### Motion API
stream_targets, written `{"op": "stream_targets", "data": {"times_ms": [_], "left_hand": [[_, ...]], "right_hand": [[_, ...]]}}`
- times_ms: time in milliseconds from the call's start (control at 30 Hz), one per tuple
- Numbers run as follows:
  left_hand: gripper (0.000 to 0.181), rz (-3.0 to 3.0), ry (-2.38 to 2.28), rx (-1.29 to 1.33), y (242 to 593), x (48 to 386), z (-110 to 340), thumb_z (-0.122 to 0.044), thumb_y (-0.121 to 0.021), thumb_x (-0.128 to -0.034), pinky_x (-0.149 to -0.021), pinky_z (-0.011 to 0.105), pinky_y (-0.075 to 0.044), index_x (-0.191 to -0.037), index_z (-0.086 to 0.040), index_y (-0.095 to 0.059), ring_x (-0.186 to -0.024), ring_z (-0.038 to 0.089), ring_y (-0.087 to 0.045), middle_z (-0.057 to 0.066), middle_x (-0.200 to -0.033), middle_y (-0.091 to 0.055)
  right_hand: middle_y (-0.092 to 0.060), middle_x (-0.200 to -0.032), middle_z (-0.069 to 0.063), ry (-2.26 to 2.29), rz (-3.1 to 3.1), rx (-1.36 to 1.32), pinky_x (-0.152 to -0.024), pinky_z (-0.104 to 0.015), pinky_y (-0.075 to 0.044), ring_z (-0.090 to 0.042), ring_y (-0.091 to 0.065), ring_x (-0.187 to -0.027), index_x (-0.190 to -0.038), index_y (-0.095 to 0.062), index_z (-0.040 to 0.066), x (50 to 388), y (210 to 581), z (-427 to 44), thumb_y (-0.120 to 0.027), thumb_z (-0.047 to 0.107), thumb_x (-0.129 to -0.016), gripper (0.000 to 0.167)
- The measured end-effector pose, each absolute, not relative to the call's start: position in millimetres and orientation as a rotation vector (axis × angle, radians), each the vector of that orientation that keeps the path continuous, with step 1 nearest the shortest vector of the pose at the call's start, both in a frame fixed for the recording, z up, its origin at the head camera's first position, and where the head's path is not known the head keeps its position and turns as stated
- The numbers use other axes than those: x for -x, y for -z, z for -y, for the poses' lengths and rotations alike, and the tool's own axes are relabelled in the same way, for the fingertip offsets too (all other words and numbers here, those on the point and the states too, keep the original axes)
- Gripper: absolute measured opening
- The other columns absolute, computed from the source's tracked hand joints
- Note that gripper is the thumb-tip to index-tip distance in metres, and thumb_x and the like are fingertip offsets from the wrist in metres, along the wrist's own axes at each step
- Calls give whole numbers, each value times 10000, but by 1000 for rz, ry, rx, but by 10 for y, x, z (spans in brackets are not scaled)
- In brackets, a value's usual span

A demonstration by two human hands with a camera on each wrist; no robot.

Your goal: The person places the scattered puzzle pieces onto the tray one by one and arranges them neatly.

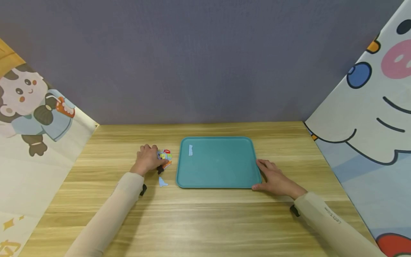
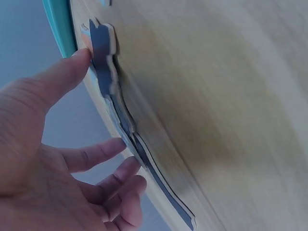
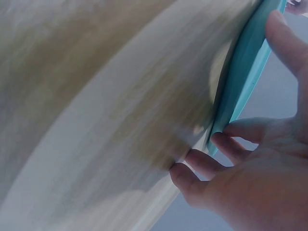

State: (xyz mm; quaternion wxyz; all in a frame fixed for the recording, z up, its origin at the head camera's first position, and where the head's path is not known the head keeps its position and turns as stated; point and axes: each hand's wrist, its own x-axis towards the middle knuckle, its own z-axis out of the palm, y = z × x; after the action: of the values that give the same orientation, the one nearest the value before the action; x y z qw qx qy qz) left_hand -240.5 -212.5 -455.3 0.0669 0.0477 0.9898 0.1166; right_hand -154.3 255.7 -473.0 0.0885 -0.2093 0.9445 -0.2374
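Note:
My left hand [image 1: 147, 159] touches a small heap of thin, flat puzzle-like pieces [image 1: 166, 156] on the wooden table. In the left wrist view, its thumb meets an orange and dark piece [image 2: 101, 53], while its fingertips touch the pieces further along. Part of the heap is hidden by the hand. A pale blue piece [image 1: 162, 182] lies apart, nearer the front. At the front right corner of the teal tray [image 1: 221, 164], my right hand [image 1: 276, 180] rests with its thumb on the front edge and fingers along the side. One narrow pale piece [image 1: 191, 150] lies inside the tray at its left.
The wooden table [image 1: 205, 221] runs back to a grey upright panel [image 1: 199, 64]. Panels with cartoon prints stand at the left [image 1: 32, 107] and right [image 1: 369, 125].

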Motion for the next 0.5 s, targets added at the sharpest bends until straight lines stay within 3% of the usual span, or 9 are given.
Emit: {"op": "stream_targets", "data": {"times_ms": [167, 500], "left_hand": [[682, -2952, -327, -124, 4540, 2410, 2131, -463, -723, -792, -825, 548, -348, -1139, 89, -524, -966, 409, -391, 244, -992, -462], [689, -3029, -505, -138, 4521, 2414, 2169, -403, -781, -749, -864, 558, -324, -1168, 79, -523, -1028, 428, -369, 271, -1096, -462]], "right_hand": [[-251, -1457, -240, 708, -2813, 609, -976, -613, -289, -446, -242, -1299, -1444, -244, -88, 1552, 4731, -2560, -741, 461, -778, 996], [-246, -1462, -233, 701, -2808, 615, -975, -626, -278, -437, -237, -1304, -1448, -242, -80, 1553, 4757, -2569, -726, 499, -777, 1010]]}}
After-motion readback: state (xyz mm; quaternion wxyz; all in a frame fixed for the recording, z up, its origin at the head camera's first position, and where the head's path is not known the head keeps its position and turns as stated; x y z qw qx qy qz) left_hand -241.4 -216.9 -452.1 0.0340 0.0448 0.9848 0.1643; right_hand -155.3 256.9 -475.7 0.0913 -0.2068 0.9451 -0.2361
